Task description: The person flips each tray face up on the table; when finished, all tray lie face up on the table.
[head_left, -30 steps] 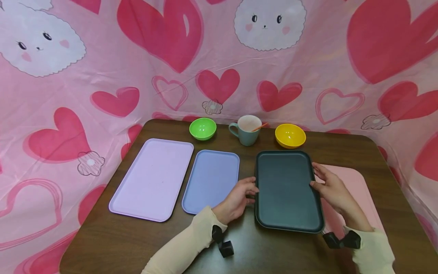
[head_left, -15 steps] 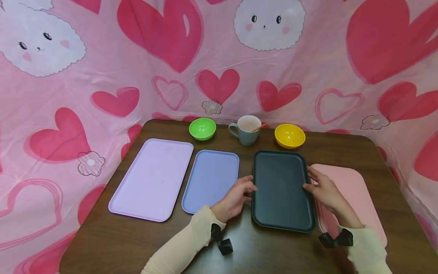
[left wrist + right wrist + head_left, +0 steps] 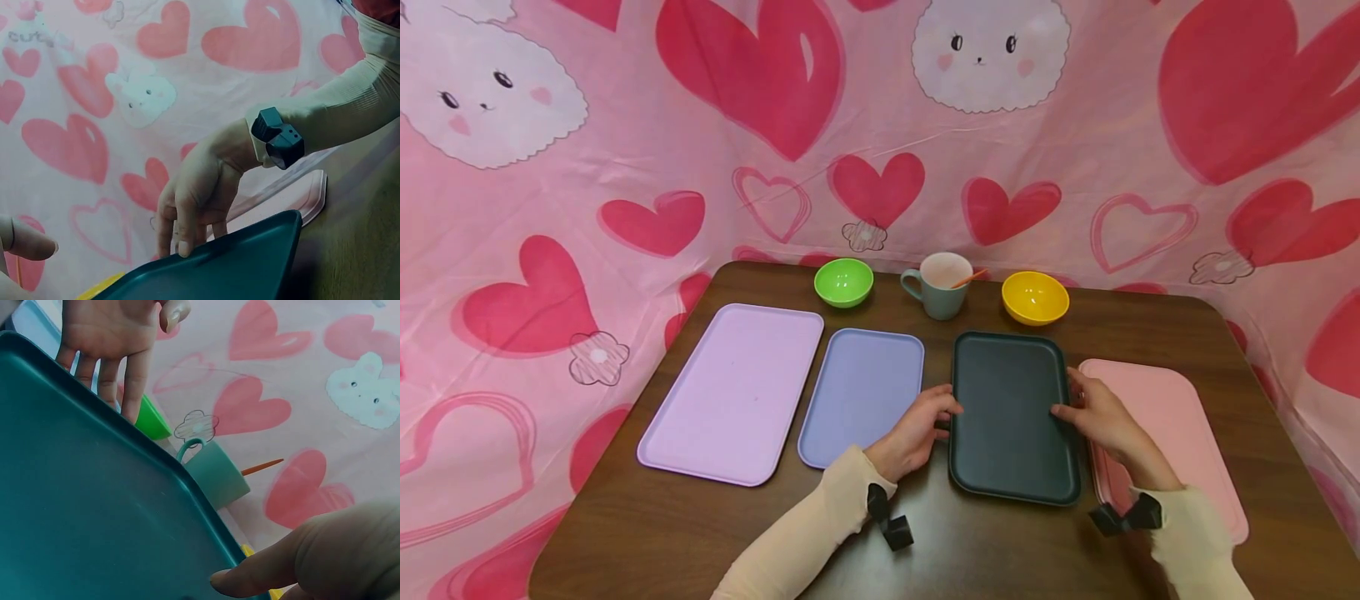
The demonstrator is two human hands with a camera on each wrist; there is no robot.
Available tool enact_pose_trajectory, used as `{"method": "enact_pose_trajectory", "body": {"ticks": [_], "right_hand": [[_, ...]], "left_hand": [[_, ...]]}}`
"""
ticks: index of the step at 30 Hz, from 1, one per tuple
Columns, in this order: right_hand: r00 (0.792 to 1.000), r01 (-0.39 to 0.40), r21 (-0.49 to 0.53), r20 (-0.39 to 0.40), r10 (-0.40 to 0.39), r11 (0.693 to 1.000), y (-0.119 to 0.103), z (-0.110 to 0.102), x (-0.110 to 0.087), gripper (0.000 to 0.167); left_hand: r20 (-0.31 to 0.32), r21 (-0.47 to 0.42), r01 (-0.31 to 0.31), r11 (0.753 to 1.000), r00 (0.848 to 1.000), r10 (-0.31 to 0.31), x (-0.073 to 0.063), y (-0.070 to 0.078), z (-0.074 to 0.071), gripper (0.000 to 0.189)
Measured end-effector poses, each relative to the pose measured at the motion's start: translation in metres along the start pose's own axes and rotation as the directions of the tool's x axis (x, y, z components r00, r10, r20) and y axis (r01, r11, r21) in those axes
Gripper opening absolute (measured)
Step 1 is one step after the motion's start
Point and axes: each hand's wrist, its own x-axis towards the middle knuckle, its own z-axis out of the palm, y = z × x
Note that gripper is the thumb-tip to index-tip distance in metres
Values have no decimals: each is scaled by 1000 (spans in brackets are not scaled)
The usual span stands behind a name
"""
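A dark green rectangular tray (image 3: 1011, 425) lies between my two hands, in front of the yellow bowl. My right hand (image 3: 1105, 421) grips its right edge, thumb over the rim and fingers along the outer side. At the opposite edge, my left hand (image 3: 917, 429) touches the tray with extended fingers. The right wrist view shows the left hand's fingers (image 3: 134, 387) reaching behind the rim, its thumb raised off the tray. To the left is a smaller blue tray (image 3: 861, 400), partly behind my left hand. A pink tray (image 3: 1172, 442) lies partly under my right forearm.
A large lilac tray (image 3: 733, 396) lies at the far left of the brown table (image 3: 925, 550). Along the back stand a green bowl (image 3: 844, 283), a blue-grey mug (image 3: 942, 292) holding an orange stick (image 3: 970, 279), and a yellow bowl (image 3: 1035, 298). A pink heart-patterned cloth hangs behind.
The dark green tray has shifted left, away from the pink tray, uncovering more of it. My right hand has moved left with it; my left hand has stayed nearly in place.
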Motion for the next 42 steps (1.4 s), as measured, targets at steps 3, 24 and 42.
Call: {"method": "enact_pose_trajectory", "body": {"ticks": [3,24,42], "right_hand": [[1000,-8,-11,15,8,1000,0,1,2,74],[998,10,-2,61,-10,1000,8,10,10,60],[998,-31,-66,61,35,997,11,14,17,64]], "left_hand": [[-2,7,1,1000,1000,-1,2,-1,-1,79],[0,58,45,997,999,-45,16,-10,-2,63],[1,55,70,996,998,-70,21,-15,-2,88]]}}
